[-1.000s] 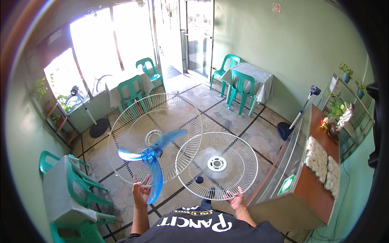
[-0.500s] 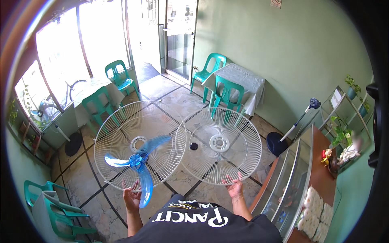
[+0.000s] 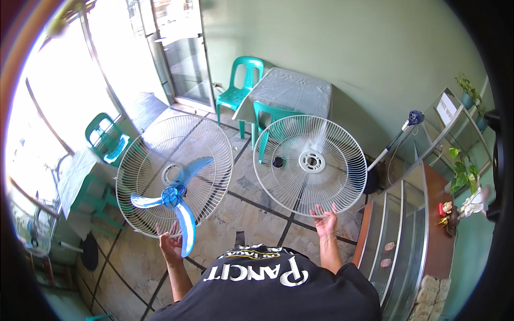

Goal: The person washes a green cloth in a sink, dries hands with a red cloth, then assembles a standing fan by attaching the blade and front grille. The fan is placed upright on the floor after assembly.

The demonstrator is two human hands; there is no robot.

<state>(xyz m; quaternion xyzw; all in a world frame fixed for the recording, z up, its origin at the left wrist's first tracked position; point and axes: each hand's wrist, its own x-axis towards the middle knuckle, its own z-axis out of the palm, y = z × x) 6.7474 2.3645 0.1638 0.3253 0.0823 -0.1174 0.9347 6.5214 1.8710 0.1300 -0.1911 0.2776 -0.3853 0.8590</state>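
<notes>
— What's the left hand got?

— The lower rim of a white wire fan guard, fingers wrapped on the wire. A blue three-bladed fan blade sits at its middle, one blade hanging down past the rim beside that hand.

— And the right hand?

— It holds a second guard by its lower rim, fingers spread up against the wires; this one carries only a white hub ring at the centre. Both guards are raised in front of the person, side by side and apart, over the tiled floor.

— Behind them?

— Green chairs at a grey-clothed counter, and a glass display case on the right.
</notes>
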